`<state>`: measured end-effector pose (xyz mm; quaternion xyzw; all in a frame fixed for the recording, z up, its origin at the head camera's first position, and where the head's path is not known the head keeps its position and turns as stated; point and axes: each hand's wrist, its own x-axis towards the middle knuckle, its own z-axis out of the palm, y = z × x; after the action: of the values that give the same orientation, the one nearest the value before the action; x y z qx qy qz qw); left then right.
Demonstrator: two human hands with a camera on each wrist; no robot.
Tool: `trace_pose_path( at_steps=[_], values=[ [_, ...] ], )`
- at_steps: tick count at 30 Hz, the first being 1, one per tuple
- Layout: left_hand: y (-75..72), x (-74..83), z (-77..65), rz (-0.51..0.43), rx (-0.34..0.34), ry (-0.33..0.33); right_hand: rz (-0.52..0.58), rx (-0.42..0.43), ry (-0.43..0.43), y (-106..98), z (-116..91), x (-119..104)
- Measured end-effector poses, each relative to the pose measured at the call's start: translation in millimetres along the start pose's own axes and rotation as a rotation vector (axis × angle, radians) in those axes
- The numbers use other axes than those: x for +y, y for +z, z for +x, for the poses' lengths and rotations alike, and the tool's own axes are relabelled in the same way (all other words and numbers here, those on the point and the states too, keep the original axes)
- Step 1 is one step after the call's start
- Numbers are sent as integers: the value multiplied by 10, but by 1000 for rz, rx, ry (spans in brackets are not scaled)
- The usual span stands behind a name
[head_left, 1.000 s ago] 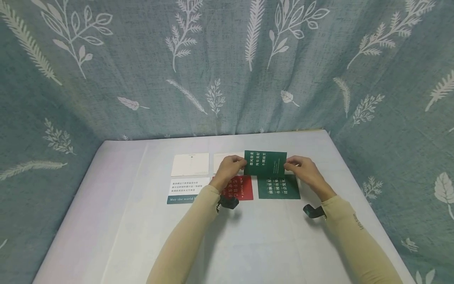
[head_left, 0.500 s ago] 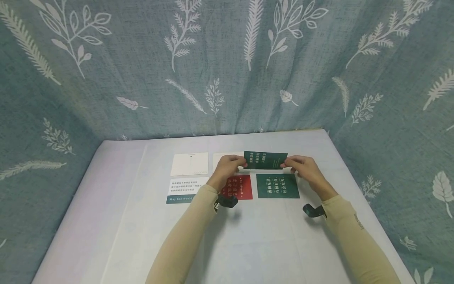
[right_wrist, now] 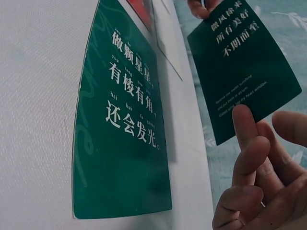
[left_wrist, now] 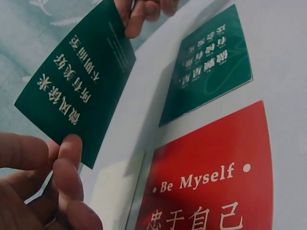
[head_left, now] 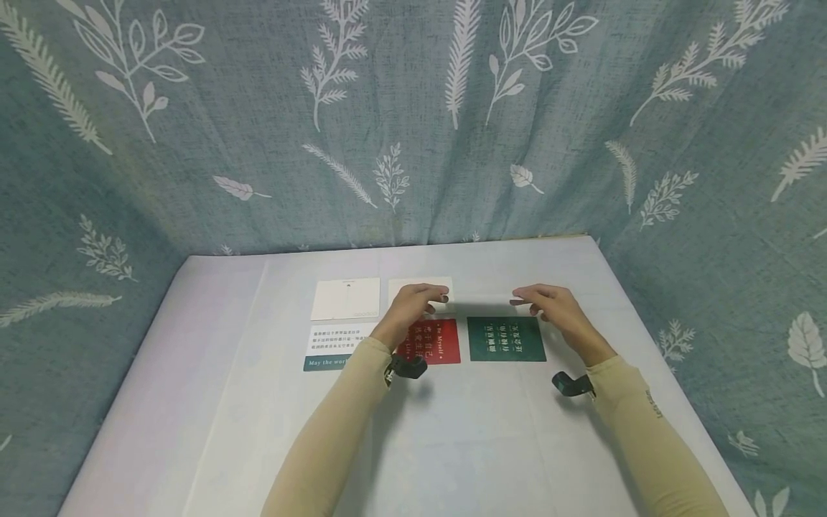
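Note:
Both hands hold a green postcard (left_wrist: 76, 72) with white lettering above the table. My left hand (head_left: 412, 307) grips one end, with a fingertip on its printed face in the left wrist view. At the opposite end, my right hand (head_left: 554, 307) grips it, fingertip against the face in the right wrist view. In the head view this card barely shows between the hands. A second green postcard (head_left: 507, 339) lies flat just below them. Under my left wrist lies a red postcard (head_left: 439, 341), partly covered by the forearm.
A blank-looking white card (head_left: 347, 299) lies in the back row at left. Beside it, another pale card (head_left: 420, 283) is partly behind my left hand. A white-and-teal card (head_left: 332, 346) lies in front. A patterned curtain (head_left: 388, 129) rises behind the table (head_left: 258, 402).
The held green postcard has tilted between the hands, so its green face has turned out of the head view. The hands have barely shifted; the cards on the table stay put.

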<state>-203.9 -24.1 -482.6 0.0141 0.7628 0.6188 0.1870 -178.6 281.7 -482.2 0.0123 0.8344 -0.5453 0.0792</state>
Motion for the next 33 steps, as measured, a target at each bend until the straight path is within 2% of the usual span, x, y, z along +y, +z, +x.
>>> trace_pose_path(
  at_steps=[8,14,20,26,33],
  values=[
    [23,-17,10,72,7,10,-31,19,18,0,10,57],
    [76,-38,17,104,20,80,-44,60,19,18,-2,113],
    [136,-32,54,154,129,106,0,162,-38,101,1,160],
    [183,8,117,150,211,120,55,304,-59,163,39,140],
    [242,82,184,176,270,129,70,350,-55,177,80,46]
  ],
)
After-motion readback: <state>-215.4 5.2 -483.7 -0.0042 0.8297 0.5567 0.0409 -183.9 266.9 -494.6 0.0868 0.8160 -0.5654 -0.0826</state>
